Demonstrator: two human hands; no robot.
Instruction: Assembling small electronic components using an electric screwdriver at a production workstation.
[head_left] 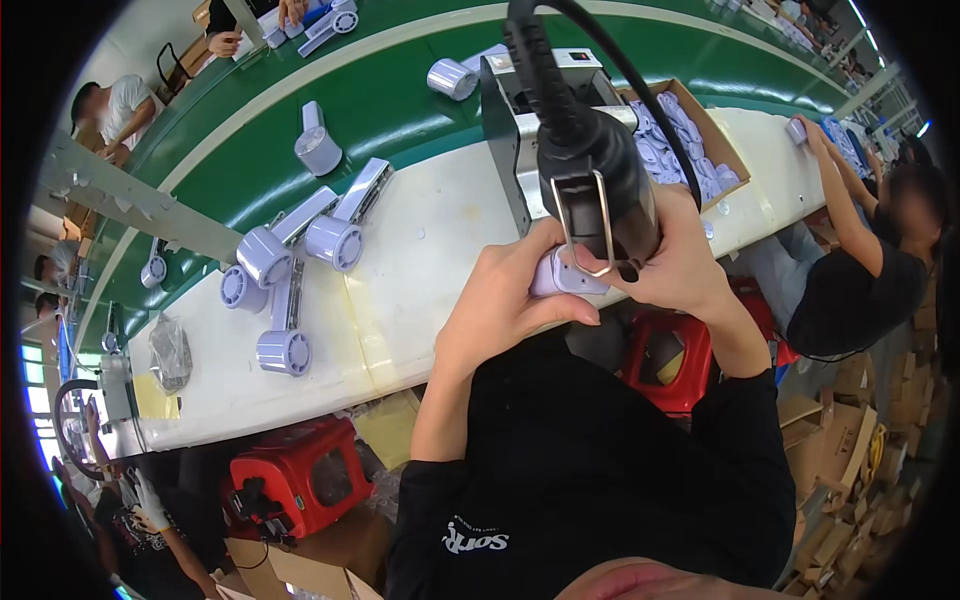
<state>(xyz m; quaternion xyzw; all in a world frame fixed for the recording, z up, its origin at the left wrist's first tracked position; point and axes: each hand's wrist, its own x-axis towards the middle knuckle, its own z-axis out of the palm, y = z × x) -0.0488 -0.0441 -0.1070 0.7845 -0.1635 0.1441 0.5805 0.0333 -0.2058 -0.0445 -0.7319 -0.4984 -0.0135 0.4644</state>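
Note:
A lavender plastic part (566,275) with small holes is pinched in my left hand (505,300), its thumb lying along the near edge. Over it stands a black electric screwdriver (598,170), seen from its corded top with a wire hanging loop. My right hand (685,250) wraps round the screwdriver from the right; its fingers are partly hidden by the tool. The screwdriver's tip is out of sight, so I cannot tell whether it touches the part. Behind stands a grey metal machine (520,130), perhaps a screw feeder.
A cardboard box (722,150) of lavender parts stands right of the machine. Several lavender handheld fans (335,240) lie left on the white table (430,240), near a clear bag (170,355). A green conveyor belt (400,140) runs behind. Co-workers sit on both sides; red stools (300,475) stand below.

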